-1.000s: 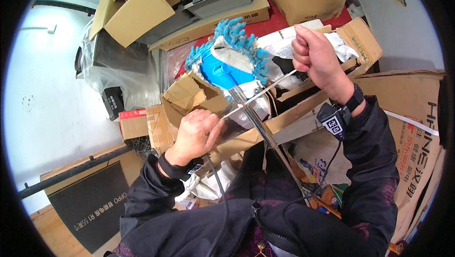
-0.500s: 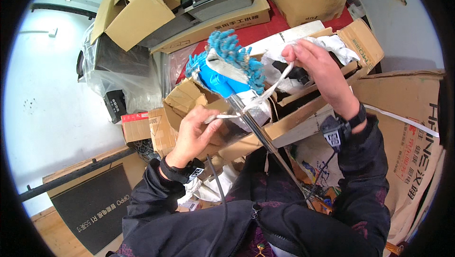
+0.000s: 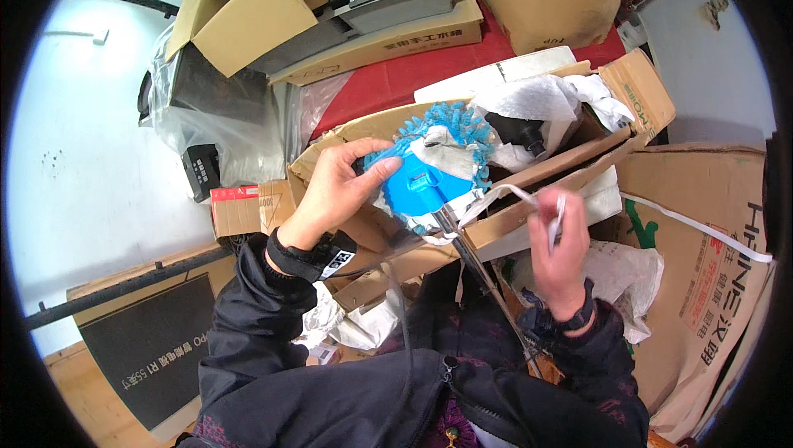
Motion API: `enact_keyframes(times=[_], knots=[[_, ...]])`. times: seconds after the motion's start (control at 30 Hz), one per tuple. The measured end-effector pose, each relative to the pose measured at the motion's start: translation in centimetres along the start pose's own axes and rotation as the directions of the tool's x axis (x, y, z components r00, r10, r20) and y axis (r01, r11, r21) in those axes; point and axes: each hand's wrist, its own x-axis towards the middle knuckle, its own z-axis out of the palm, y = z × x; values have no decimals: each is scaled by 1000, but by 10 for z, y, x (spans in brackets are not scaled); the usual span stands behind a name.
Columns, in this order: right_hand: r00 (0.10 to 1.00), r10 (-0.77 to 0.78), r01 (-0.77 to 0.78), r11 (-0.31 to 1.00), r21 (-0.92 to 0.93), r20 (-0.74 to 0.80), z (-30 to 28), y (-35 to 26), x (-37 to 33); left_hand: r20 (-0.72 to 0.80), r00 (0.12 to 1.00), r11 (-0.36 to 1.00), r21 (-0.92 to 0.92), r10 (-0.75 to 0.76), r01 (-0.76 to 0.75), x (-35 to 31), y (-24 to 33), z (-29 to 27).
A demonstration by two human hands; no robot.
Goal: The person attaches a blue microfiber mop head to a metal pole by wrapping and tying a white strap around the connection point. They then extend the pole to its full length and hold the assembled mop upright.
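A mop with a blue fringed head [image 3: 421, 184] and a metal pole [image 3: 472, 258] leans across an open long box, its blue plate turned up. My left hand [image 3: 334, 188] pinches the left rim of the mop head, thumb on top of the plate. A white cloth strip [image 3: 496, 194] passes by the pole just below the head; whether it is knotted there I cannot tell. My right hand [image 3: 562, 250] is closed on the strip's free end, to the right of the pole. A grey-white patch of cloth [image 3: 446, 151] lies on the mop head.
Around the mop head stands the long cardboard box [image 3: 562, 167], holding white wrapping [image 3: 529, 101] and a black part [image 3: 518, 132]. Stacked cartons [image 3: 248, 18] are at the back on a red surface [image 3: 372, 89]. A large flattened carton [image 3: 702, 241] leans at the right.
My left hand has let go of the strip and taken the mop head's rim. The mop head has turned, showing its plate. My right hand has come down nearer with the strip.
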Motion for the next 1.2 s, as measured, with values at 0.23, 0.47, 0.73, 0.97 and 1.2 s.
enact_keyframes(times=[0.23,0.47,0.73,0.97,1.2], knots=[[957,276,-283,956,75,91,4,22,-60,-24,997,996,-52,-67,65,-3,-4,-2],[785,301,-337,941,-35,542,15,26,-93,-78,997,976,-216,6,-22,-9,-17,-5],[746,281,-377,925,37,603,21,32,-92,-205,977,968,-249,-62,10,-55,-31,-9],[757,201,-272,962,19,622,21,28,-91,-248,969,985,-168,5,-48,-52,-32,-6],[740,227,-440,875,200,633,29,28,-81,-654,755,965,-158,56,-208,-54,-41,-12]])
